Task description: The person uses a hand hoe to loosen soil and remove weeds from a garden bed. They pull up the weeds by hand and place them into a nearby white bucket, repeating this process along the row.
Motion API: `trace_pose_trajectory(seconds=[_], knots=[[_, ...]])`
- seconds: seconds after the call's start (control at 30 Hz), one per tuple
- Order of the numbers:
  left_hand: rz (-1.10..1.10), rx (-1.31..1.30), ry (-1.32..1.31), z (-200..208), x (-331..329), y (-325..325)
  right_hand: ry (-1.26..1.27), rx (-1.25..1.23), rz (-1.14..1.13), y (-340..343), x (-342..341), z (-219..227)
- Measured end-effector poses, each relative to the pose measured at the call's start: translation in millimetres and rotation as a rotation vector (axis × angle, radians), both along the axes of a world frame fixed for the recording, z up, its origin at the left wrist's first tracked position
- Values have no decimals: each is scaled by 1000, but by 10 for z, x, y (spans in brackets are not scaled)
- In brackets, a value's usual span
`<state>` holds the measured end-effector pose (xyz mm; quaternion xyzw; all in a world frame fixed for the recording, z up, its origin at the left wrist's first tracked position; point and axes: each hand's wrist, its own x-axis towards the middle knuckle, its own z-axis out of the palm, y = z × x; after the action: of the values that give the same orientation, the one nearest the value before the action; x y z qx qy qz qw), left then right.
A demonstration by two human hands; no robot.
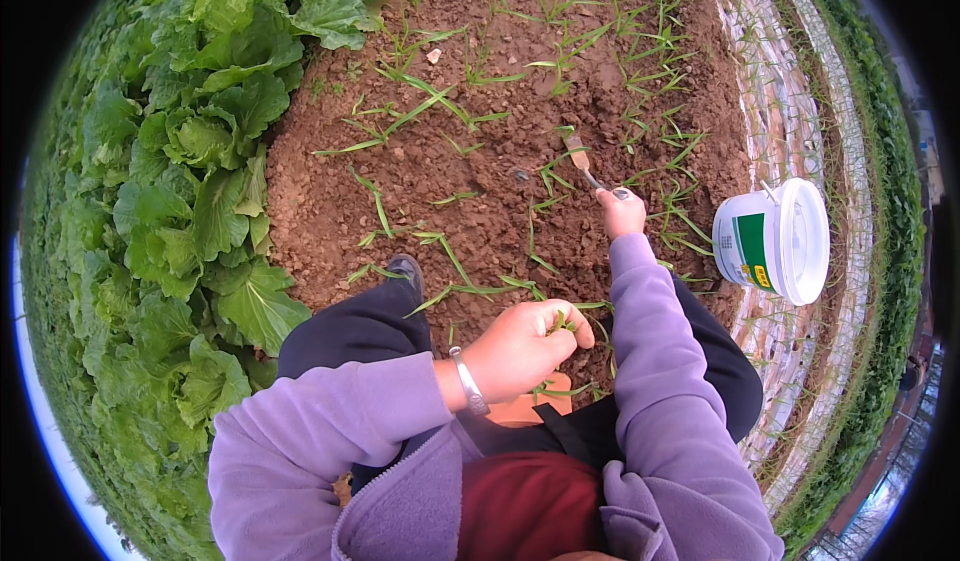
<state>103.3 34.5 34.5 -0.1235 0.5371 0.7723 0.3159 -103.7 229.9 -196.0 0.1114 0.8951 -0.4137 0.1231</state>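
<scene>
A: What is the right hand point(622, 213) doing?
B: Its fingers are wrapped around the handle of a trowel point(579, 155), right of the frame's centre. The muddy blade points up and slightly left. I can't tell whether its tip touches the soil point(320, 196).

A: And the left hand point(525, 349)?
B: Lower centre, curled, thumb and forefinger together on some green sprigs point(564, 323). How many, I can't tell. There's a bracelet point(468, 381) on that wrist.

A: Are the hands touching?
B: No, they're apart, the right one higher in the frame.

A: What lies around them?
B: Thin green shoots point(380, 206), some leaning or flat, from the top of the frame to the centre. Leafy heads point(205, 139) fill the left side. A white bucket point(738, 229) tilts at the right, near pale sheeting point(765, 71).
</scene>
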Motion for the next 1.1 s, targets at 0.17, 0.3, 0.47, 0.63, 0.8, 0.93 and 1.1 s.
trace_pose_trajectory(seconds=[0.17, 0.3, 0.47, 0.63, 0.8, 0.93, 1.1], knots=[[20, 126, -145, 59, -44, -14, -96, -183, -47, -115, -149, -149], [-25, 140, -179, 39, -50, 6, -117, -120, -15, -332, -352, -160], [-29, 92, -202, -134, -115, 163, -35, 213, 226, -489, -476, -85], [-35, -30, -166, -192, -148, 202, -231, -676, -378, -333, -328, -92], [-63, -56, -192, -97, -206, 157, 29, -311, -204, -188, -362, -167], [-21, -18, -260, -27, -256, 103, 56, -86, -94, -322, -663, -271], [-1, -34, -350, -72, -284, -8, 108, -83, -146, -650, -869, -610]])
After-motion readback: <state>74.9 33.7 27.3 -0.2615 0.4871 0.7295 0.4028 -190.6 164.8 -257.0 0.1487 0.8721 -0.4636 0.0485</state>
